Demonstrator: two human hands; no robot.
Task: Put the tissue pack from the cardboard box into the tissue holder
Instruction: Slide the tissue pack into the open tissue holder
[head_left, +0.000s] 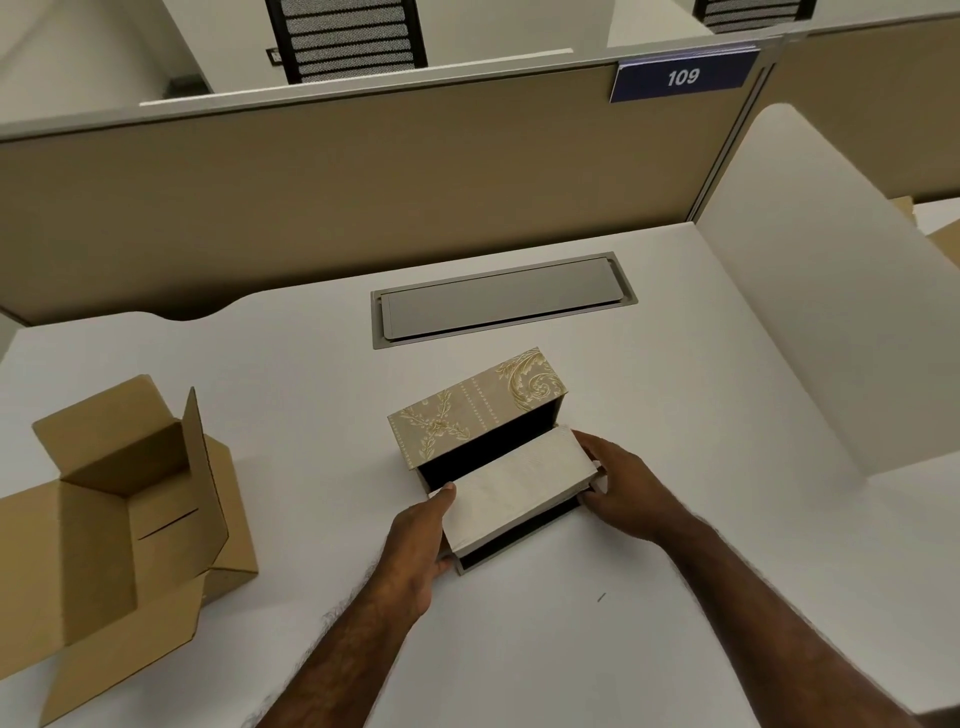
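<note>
The tissue pack (511, 493) sits partly inside the open holder (478, 410) at mid-worktop (675, 467). The left hand (415, 551) and right hand (621, 486) grip its two ends. The cardboard box (104, 519) stands open, well left of the holder.

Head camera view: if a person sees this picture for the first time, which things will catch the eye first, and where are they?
At the centre of the white desk, the left hand and right hand hold a pale tissue pack at its ends, over the open patterned tissue holder. The open cardboard box stands at the left. A blue sign reading 109 hangs on the partition, upper right.
</note>
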